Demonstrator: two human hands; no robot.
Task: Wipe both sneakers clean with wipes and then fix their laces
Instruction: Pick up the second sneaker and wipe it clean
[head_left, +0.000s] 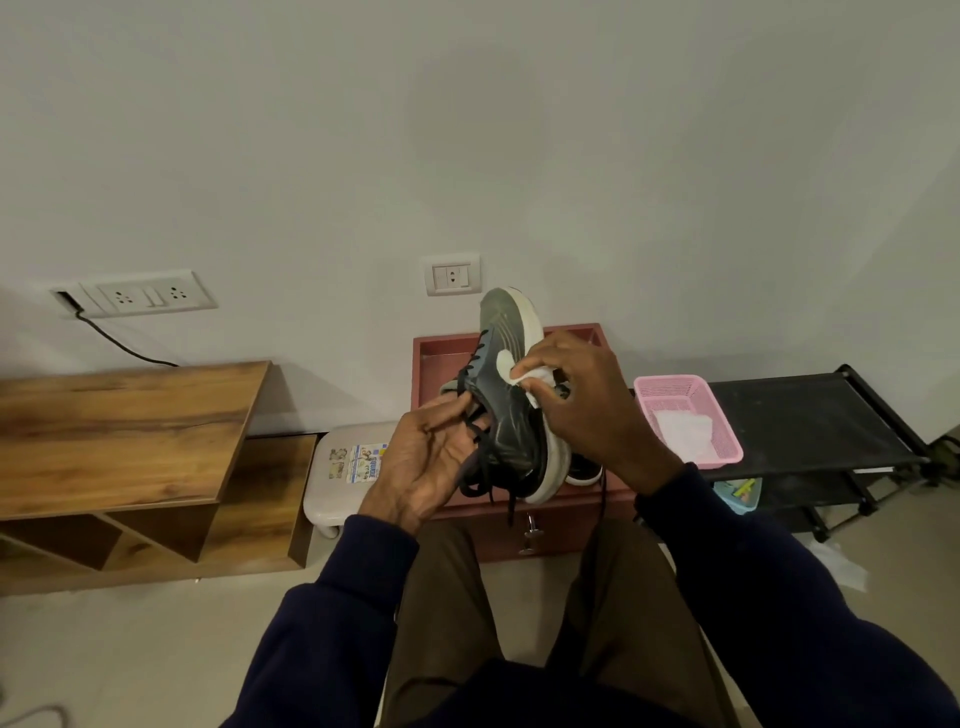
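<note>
A grey sneaker (506, 374) with a white sole and black laces is held up toe-first above the red cabinet (431, 358). My left hand (426, 457) grips it at the tongue and laces, palm up. My right hand (587, 405) holds a white wipe (530, 379) pressed against the sneaker's side. The loose black laces (480, 470) hang down below the shoe. A second sneaker (584, 470) lies on the cabinet behind, mostly hidden.
A pink basket (691, 395) with white wipes sits on a black shoe rack (810, 415) to the right. A white stool (337, 467) and a wooden shelf unit (130, 436) stand to the left. My knees in brown trousers are below.
</note>
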